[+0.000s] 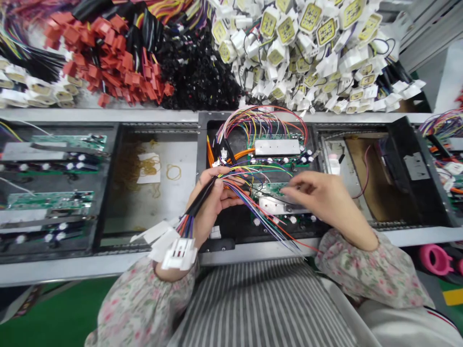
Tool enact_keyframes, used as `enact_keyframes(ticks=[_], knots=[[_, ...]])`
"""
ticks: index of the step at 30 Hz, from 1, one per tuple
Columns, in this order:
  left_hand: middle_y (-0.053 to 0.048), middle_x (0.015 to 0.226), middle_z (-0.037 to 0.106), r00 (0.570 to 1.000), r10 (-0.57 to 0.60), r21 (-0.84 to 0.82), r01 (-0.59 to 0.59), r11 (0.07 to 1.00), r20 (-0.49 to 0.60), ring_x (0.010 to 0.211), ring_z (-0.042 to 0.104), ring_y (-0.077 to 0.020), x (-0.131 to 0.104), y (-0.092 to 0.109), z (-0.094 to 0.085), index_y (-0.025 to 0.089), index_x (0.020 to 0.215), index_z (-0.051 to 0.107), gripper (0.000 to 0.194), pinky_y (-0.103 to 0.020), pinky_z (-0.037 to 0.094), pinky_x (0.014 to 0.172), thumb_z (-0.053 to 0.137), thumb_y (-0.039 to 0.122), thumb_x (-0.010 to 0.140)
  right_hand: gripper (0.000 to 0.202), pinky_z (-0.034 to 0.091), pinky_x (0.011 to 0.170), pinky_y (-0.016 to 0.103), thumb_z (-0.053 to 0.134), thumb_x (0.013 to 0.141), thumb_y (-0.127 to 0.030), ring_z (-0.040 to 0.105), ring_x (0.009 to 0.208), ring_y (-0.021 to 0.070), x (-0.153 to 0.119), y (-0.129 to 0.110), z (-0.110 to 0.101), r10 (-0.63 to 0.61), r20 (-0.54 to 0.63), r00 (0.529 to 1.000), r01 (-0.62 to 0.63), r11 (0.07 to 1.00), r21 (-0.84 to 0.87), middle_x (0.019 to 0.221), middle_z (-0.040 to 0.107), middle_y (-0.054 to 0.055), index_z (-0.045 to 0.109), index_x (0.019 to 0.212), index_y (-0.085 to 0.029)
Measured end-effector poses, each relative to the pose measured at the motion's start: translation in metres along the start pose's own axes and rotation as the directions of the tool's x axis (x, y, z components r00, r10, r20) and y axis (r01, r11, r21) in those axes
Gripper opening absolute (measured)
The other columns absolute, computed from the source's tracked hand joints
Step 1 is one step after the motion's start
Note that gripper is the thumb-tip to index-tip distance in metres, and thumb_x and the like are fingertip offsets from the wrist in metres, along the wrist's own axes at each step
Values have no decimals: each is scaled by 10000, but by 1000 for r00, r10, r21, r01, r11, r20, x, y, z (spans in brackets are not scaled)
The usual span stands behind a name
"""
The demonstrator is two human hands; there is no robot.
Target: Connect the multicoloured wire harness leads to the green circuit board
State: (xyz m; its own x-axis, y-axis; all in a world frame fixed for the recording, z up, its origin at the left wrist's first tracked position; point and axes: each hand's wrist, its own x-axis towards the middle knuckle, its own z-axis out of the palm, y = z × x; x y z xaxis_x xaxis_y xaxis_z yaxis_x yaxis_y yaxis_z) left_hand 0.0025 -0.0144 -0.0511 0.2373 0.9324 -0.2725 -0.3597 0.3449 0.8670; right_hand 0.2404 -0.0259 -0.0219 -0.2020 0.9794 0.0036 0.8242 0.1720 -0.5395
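Note:
My left hand is closed around a wire harness whose black sleeve crosses the palm. A white connector with white labels hangs from the sleeve's lower end over my wrist. Loose coloured wires fan out to the right of the fingers. My right hand is pinched near the ends of the thin yellow and green wires; which wire sits between the fingertips is hard to see. Beneath the hands lies a circuit board with a metal heat sink. Behind it, another board has many wires attached.
Red connectors, black connectors and white connectors with yellow faces are heaped along the back. More boards sit in a black tray at left. Rubber bands lie in an opening. A black box stands at right.

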Motion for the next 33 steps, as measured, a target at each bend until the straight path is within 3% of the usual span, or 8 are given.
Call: enact_keyframes(ticks=[3, 7, 10, 21, 26, 29, 31, 33], knots=[[-28, 908, 739, 1000, 9, -16, -9, 1000, -27, 756, 745, -191, -1, 1, 2, 202, 1027, 506, 398, -291, 623, 654, 706, 463, 803, 129, 398, 551, 244, 601, 844, -219, 567, 565, 120, 3, -14, 5, -155, 71, 985, 156, 988, -7, 665, 652, 11, 646, 729, -182], [-17, 893, 746, 999, 0, -14, -1, 1000, -43, 740, 744, -176, -3, 1, -1, 208, 1043, 498, 409, -291, 628, 666, 708, 463, 802, 109, 455, 621, 240, 553, 830, -156, 629, 641, 131, 12, -13, 19, -95, -35, 995, 99, 985, 139, 710, 674, 15, 606, 740, -187], [-13, 885, 751, 999, -8, -10, 7, 1000, -40, 719, 740, -155, -4, -1, -4, 215, 1069, 499, 406, -271, 628, 657, 694, 466, 816, 96, 466, 622, 238, 557, 819, -169, 637, 630, 131, 18, -8, 30, -72, -5, 997, 72, 973, 217, 689, 671, 7, 588, 731, -191], [-27, 896, 753, 999, 14, 8, -14, 1000, -38, 720, 737, -149, -4, -2, -5, 215, 1133, 502, 401, -253, 623, 644, 664, 446, 847, 110, 437, 607, 228, 564, 816, -172, 586, 587, 114, 23, -5, 40, -51, 8, 999, 49, 981, 189, 676, 665, 6, 594, 711, -186], [-32, 867, 752, 998, 32, 20, -31, 999, -46, 667, 725, -152, -3, -1, -4, 203, 1105, 502, 400, -252, 611, 591, 669, 448, 837, 133, 369, 559, 227, 576, 811, -140, 577, 568, 111, 28, -4, 38, -67, 67, 995, 62, 995, 77, 633, 643, -11, 594, 688, -189], [-28, 857, 752, 998, 34, 11, -34, 999, -49, 629, 714, -143, -2, 0, -2, 204, 1078, 504, 378, -235, 593, 555, 671, 441, 836, 189, 348, 539, 238, 613, 843, -225, 562, 537, 112, 22, -12, 34, -55, 69, 996, 54, 998, 11, 607, 640, -6, 585, 659, -191], [-27, 854, 753, 999, 28, 7, -28, 1000, -37, 624, 710, -138, -2, 1, -2, 204, 1066, 506, 371, -224, 585, 546, 673, 441, 834, 124, 370, 538, 238, 614, 859, -291, 568, 532, 115, 11, -23, 30, -66, 59, 996, 64, 998, 29, 657, 671, 2, 628, 791, -189], [-29, 850, 754, 1000, 21, 12, -21, 1000, -20, 621, 707, -135, -2, 2, -1, 205, 1068, 505, 376, -219, 580, 540, 673, 446, 833, 180, 396, 540, 242, 565, 875, -254, 590, 551, 127, -5, -33, 24, -130, 94, 987, 128, 991, 32, 736, 701, 12, 626, 1027, -181]])
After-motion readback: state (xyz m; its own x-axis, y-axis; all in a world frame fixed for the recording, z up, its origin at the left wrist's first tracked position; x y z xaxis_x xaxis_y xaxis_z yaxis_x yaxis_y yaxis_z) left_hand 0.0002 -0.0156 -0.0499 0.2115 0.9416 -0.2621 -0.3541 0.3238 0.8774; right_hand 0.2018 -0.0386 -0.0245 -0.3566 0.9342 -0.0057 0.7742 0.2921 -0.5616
